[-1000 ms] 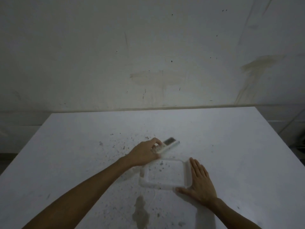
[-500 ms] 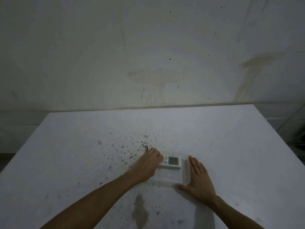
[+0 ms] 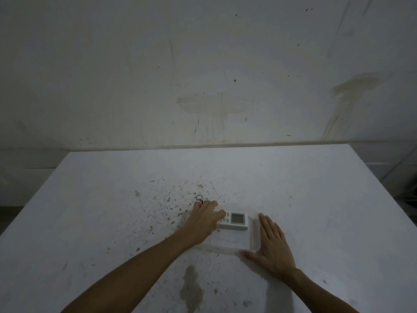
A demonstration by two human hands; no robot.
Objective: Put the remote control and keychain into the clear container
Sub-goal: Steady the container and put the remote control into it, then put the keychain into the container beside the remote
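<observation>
Dim, flat light — soft shadows, grainy, wide-angle bowing at edges.

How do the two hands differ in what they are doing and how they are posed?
The left hand has bent fingers resting on the remote control, which lies in the clear container; the right hand lies flat and open, against the container's right side. The left hand reaches farther forward, close to the keychain; the right hand sits nearer the person. Both are bare and palm down.
</observation>
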